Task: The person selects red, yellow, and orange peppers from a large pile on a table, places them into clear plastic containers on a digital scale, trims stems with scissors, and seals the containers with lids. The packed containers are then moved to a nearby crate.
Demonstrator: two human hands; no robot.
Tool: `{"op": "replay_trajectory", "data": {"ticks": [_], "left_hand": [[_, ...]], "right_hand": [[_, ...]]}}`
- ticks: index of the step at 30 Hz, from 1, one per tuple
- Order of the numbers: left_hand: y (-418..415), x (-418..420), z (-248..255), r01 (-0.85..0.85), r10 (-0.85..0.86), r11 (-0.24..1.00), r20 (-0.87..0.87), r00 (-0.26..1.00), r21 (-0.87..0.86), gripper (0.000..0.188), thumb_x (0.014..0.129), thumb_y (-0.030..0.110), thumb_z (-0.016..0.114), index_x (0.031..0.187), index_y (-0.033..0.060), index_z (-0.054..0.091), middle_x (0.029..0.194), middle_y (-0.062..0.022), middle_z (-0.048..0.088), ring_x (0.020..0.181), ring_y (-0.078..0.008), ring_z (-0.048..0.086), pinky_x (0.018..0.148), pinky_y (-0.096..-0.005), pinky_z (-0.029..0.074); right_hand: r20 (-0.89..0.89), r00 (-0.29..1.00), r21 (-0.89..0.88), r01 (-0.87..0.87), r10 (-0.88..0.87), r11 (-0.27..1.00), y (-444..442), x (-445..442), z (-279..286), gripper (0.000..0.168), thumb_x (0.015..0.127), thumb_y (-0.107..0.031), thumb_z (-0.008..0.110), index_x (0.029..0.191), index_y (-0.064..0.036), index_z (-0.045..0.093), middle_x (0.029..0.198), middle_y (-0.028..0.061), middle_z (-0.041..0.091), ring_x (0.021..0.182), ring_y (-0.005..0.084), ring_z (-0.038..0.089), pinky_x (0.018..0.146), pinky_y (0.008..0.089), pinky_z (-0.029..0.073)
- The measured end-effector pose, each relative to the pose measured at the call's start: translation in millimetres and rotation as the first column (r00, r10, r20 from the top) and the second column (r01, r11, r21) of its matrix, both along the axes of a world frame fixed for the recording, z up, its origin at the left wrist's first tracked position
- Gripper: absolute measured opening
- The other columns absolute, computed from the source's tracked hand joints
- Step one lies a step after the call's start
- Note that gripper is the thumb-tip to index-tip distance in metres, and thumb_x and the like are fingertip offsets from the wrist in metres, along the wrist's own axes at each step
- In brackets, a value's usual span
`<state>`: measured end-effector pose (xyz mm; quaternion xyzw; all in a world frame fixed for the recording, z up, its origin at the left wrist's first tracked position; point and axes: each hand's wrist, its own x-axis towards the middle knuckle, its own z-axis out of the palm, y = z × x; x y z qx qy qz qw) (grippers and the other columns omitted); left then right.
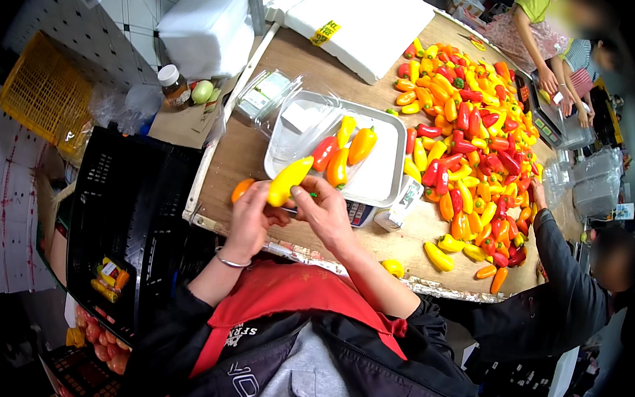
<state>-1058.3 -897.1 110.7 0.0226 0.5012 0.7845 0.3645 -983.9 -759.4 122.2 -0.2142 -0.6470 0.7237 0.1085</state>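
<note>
A yellow mini sweet pepper [289, 182] is held up between my left hand [249, 222] and my right hand [325, 209]. Just beyond it stands a white plastic tray [391, 148] on a scale, whose keypad [357, 213] shows under the tray's near edge. Inside the tray, a clear plastic box holds a red pepper [325, 153], an orange one [363, 145], a yellow one [346, 131] and a yellow-orange one [337, 169]. Partly hidden by my left hand, another orange pepper [241, 190] lies on the table.
A large heap of peppers [472, 149] covers the table's right side. White foam lid [359, 22], clear boxes [264, 96] and a label roll [398, 207] surround the tray. A black crate [119, 227] stands left. Co-workers' hands [539, 193] [549, 81] are at the far side.
</note>
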Motion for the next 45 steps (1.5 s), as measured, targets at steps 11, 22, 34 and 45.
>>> {"op": "replay_trajectory", "data": {"ticks": [11,22,34,45], "left_hand": [[119.4,-47.1,-4.6,0.213,-0.428,0.875,-0.489,0.760,-0.434,0.022,0.092,0.019,0.058,0.103,-0.0003,0.058,0.065,-0.0060,0.061,0.049,-0.0097,0.056,0.047,-0.0220,0.045],[150.0,-45.7,2.5,-0.228,-0.644,0.684,-0.721,0.257,-0.693,0.043,0.076,0.035,0.067,0.105,0.0053,0.060,0.102,-0.0161,0.058,0.089,-0.0347,0.061,0.073,-0.0439,0.051],[163.4,-55.4,-2.7,-0.240,-0.669,0.667,-0.709,0.224,-0.705,0.043,0.075,0.029,0.067,0.110,0.0060,0.056,0.104,-0.0153,0.056,0.087,-0.0362,0.061,0.074,-0.0440,0.051],[154.7,-60.9,4.9,-0.092,-0.713,0.639,-0.633,0.302,-0.764,0.048,0.077,0.034,0.069,0.110,0.0021,0.054,0.096,-0.0150,0.060,0.085,-0.0305,0.062,0.072,-0.0393,0.049]], "right_hand": [[0.087,0.945,0.082,0.309,-0.315,0.948,113.2,-31.6,-21.5,0.035,0.083,-0.011,0.064,0.110,0.007,0.052,0.078,0.0119,0.065,0.056,0.0143,0.062,0.047,0.0250,0.050],[0.138,0.982,0.016,0.131,-0.132,0.991,135.8,2.0,-18.8,0.025,0.090,-0.011,0.053,0.106,0.006,0.062,0.086,0.0108,0.069,0.063,0.0129,0.065,0.050,0.0222,0.047],[0.707,0.707,0.437,-0.440,0.003,0.785,140.8,208.3,-63.4,0.052,0.070,-0.032,0.073,0.115,-0.008,0.062,0.101,0.0159,0.066,0.093,0.0303,0.064,0.083,0.0379,0.051],[0.663,0.743,0.446,-0.495,0.097,0.746,137.2,187.6,-88.6,0.035,0.066,-0.027,0.070,0.092,-0.004,0.063,0.092,0.0214,0.064,0.089,0.0350,0.062,0.079,0.0404,0.049]]}}
